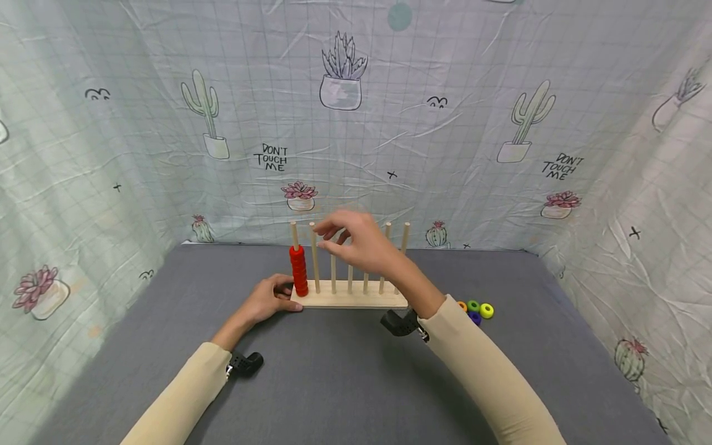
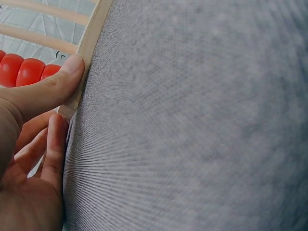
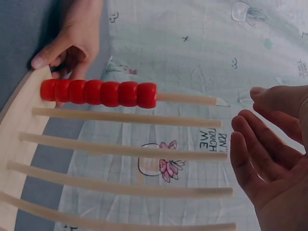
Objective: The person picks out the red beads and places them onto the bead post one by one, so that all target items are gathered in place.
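Note:
A wooden peg rack (image 1: 356, 301) with a row of upright dowels stands on the table. Red beads (image 1: 298, 271) are stacked on its leftmost dowel, whose bare top shows above them. My left hand (image 1: 268, 298) holds the left end of the rack's base, the thumb on the front edge and the fingers round the end. Above the left half of the rack, my right hand (image 1: 356, 241) hovers near the dowel tops. In the right wrist view its thumb and fingers (image 3: 245, 166) are bent and apart, with nothing between them.
Loose beads lie on the grey table right of the rack, partly behind the right forearm: a yellow bead (image 1: 486, 311), a green bead (image 1: 473, 306), a blue bead (image 1: 474, 317) and an orange bead (image 1: 462, 306). A patterned cloth (image 1: 378, 136) hangs behind the table.

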Demonstrator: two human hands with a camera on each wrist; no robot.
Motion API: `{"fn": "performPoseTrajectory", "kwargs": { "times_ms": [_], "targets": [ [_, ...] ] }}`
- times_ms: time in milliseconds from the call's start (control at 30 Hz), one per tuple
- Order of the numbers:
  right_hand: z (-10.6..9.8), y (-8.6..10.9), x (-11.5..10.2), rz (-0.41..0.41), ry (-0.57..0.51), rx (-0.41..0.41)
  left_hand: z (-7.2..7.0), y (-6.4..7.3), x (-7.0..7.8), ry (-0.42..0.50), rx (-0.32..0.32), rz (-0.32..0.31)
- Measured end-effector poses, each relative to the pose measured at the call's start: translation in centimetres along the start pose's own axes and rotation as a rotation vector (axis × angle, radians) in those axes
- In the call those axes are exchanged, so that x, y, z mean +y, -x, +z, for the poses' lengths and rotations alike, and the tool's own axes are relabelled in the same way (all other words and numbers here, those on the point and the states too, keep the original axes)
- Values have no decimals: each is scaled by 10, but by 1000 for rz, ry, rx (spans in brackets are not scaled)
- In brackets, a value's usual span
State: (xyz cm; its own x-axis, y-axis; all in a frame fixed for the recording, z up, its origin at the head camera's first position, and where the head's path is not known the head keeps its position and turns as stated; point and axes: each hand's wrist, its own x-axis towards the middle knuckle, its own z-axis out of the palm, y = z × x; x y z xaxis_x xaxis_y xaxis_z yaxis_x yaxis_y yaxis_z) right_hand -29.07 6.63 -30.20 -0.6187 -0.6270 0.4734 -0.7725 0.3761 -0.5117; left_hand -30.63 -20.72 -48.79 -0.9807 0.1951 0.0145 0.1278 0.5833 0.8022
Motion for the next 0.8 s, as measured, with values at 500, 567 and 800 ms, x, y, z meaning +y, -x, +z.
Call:
{"fn": "performPoseTrajectory", "kwargs": {
  "times_ms": [500,567,800],
  "targets": [
    [-3,57,18,55,29,-92,0,3,1,6,-7,-17],
    [-4,65,21,53,27,-103,0,3,1,8,-5,-13],
    [-6,93,31,60,40,-114,0,1,0,-11,6,18]
  ]
}}
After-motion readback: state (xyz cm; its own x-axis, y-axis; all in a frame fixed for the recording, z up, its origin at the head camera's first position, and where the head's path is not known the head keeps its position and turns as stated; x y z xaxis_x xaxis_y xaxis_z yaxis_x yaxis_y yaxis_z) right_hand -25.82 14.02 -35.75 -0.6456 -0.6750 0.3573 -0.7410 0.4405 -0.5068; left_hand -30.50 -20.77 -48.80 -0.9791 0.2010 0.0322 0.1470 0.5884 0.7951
